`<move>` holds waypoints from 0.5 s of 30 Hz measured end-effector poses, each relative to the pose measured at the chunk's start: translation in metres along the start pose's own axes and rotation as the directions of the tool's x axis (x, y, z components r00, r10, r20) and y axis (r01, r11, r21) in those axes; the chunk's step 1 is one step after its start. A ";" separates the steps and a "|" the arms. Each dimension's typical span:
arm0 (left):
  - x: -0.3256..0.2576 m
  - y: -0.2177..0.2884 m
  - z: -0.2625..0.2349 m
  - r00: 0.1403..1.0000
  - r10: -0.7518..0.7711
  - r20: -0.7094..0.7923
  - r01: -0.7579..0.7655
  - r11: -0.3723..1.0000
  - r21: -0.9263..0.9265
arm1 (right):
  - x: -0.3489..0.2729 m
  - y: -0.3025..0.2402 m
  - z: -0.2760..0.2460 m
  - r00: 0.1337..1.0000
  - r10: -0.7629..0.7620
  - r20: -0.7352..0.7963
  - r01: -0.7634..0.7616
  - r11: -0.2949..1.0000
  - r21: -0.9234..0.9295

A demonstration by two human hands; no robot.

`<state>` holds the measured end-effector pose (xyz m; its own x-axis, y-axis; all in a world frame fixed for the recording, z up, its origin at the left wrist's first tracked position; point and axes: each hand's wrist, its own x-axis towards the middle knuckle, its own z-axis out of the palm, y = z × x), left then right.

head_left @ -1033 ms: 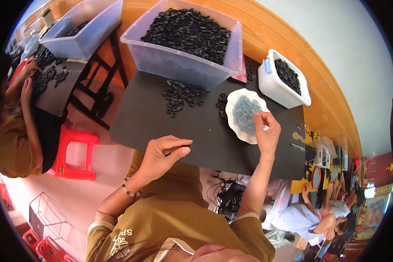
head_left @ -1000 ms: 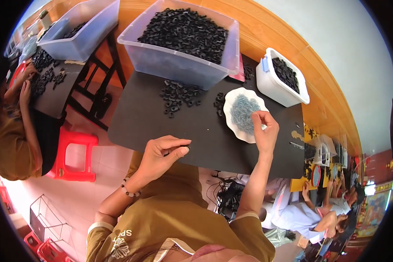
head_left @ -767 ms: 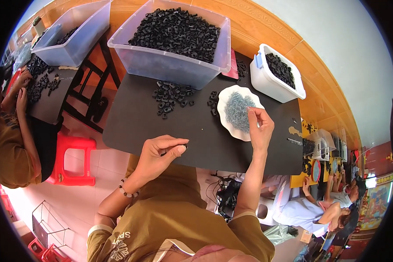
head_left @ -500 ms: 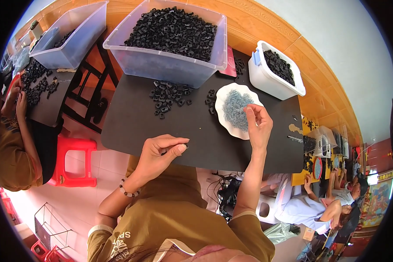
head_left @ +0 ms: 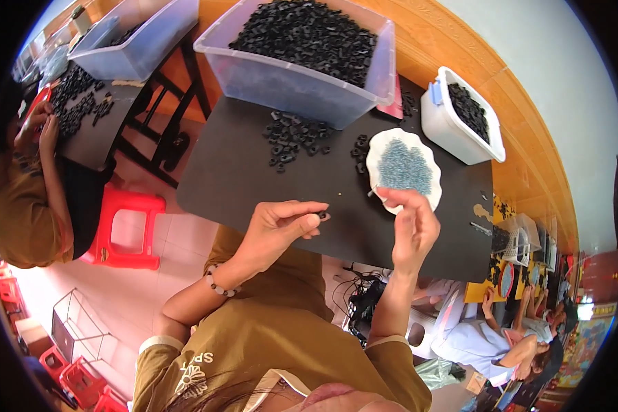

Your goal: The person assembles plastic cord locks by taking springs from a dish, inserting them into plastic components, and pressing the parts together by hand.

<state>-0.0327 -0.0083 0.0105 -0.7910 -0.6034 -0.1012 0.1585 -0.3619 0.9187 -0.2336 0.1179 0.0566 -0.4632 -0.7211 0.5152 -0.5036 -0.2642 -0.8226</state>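
My left hand (head_left: 281, 226), with a beaded bracelet at the wrist, is closed in a pinch over the near part of the dark table (head_left: 226, 165). Between its thumb and fingertips sits a small black plastic part (head_left: 323, 215). By the near edge of a scalloped white plate (head_left: 373, 161), my right hand (head_left: 412, 223) pinches a tiny light-coloured piece (head_left: 373, 191), too small to make out fully. Many fine, blue-grey pieces (head_left: 404, 167) are heaped on the plate. A loose pile of black plastic parts (head_left: 295, 137) lies beyond my left hand.
A large clear bin (head_left: 288, 93) full of black parts stands at the back. To its right is a white tub (head_left: 453, 134) with more black pieces. At left, another person works at a second table, beside a red stool (head_left: 154, 230). Other people sit at the right.
My right hand has left the heap on the plate and come nearer to my left hand, holding a tiny piece. The black part in my left fingers shows more clearly. The whole view has shifted.
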 end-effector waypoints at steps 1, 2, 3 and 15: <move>0.000 -0.002 0.001 1.000 -0.001 -0.015 0.001 1.000 0.001 | -0.004 -0.003 0.008 1.000 0.003 0.010 -0.003 1.000 0.011; 0.001 -0.005 0.001 1.000 0.013 -0.024 -0.015 0.998 -0.060 | -0.008 -0.005 0.017 0.997 -0.067 0.038 0.067 0.998 -0.010; 0.000 -0.007 -0.001 0.999 0.029 -0.032 -0.033 0.992 -0.121 | -0.011 -0.007 0.025 0.988 -0.137 0.066 0.139 0.990 -0.029; -0.007 -0.014 -0.008 0.994 0.053 -0.098 -0.073 0.975 -0.210 | -0.017 -0.012 0.060 0.954 -0.268 0.135 0.286 0.947 -0.144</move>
<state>-0.0243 -0.0051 -0.0047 -0.7201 -0.6881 -0.0892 0.3361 -0.4584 0.8228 -0.1763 0.0951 0.0433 -0.2089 -0.7036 0.6792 -0.7143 -0.3646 -0.5974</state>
